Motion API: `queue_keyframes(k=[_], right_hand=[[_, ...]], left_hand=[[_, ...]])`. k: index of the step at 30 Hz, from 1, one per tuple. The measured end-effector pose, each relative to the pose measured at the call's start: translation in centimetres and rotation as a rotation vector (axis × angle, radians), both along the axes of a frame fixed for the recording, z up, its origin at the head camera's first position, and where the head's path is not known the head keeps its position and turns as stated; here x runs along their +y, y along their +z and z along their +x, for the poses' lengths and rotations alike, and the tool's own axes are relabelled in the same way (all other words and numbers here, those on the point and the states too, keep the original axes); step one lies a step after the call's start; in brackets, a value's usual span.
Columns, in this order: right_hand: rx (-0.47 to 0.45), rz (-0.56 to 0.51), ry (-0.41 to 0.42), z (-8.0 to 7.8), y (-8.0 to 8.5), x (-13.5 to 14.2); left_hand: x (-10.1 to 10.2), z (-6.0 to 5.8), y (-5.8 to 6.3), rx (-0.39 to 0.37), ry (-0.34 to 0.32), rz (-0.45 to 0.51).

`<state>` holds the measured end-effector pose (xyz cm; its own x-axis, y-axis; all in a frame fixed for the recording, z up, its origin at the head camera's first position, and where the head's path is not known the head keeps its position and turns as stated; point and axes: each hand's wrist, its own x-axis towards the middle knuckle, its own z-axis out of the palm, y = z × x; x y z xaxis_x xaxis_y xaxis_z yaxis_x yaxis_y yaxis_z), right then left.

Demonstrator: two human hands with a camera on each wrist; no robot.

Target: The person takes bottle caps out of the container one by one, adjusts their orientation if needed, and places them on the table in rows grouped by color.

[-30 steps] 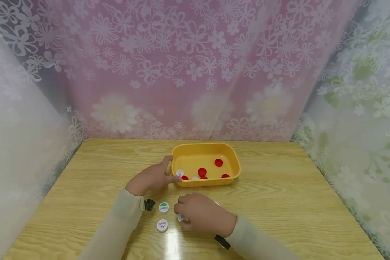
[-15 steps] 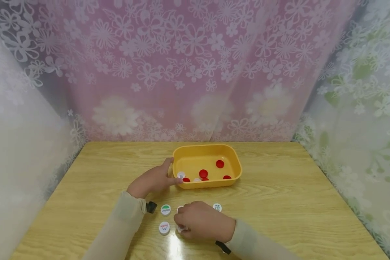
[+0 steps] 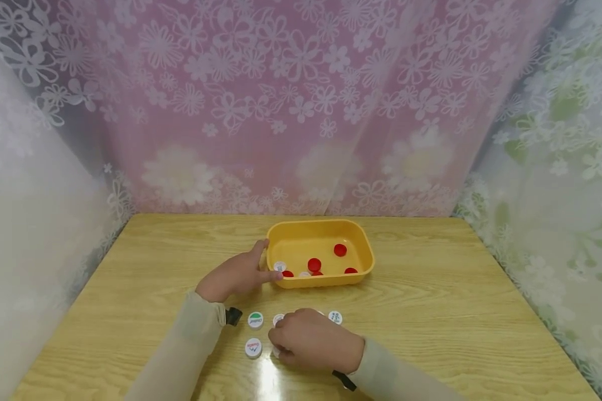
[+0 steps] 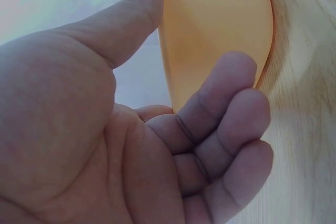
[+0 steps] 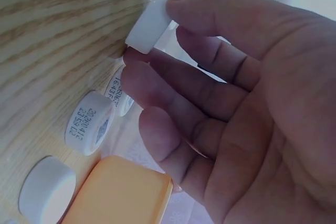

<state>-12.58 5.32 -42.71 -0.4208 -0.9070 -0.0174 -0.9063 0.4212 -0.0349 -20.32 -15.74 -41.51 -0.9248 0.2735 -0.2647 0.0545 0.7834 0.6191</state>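
Observation:
My left hand (image 3: 236,274) grips the left end of a yellow plastic tray (image 3: 326,282), its thumb on the near rim and a finger at the far left side. In the left wrist view the other fingers are loosely curled beside the tray's wall (image 4: 215,24). Several red bottle caps (image 3: 340,250) and some white ones (image 3: 280,267) lie inside. Nearer the person, my right hand (image 3: 318,341) pinches a white bottle cap (image 5: 149,27) between thumb and fingers at the tabletop. From the head view, that hand hides most of this cap.
White caps with a green print (image 3: 255,319), a red-and-blue print (image 3: 253,348) and a dotted print (image 3: 335,317) lie around the right hand. Another cap (image 3: 278,319) is partly covered by it. Floral curtains (image 3: 301,111) hang behind and beside the wooden table (image 3: 431,306).
My right hand has come slightly nearer the person, uncovering part of a white cap beyond it and the dotted cap at its right. The left hand keeps its grip on the tray.

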Motion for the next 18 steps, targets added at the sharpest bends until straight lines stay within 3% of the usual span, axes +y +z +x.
queue_keyframes(k=[18], right_hand=[[-0.008,-0.022,0.016,-0.39,0.14,0.33]], left_hand=[[0.14,-0.04,0.08,-0.023,0.004,0.012]])
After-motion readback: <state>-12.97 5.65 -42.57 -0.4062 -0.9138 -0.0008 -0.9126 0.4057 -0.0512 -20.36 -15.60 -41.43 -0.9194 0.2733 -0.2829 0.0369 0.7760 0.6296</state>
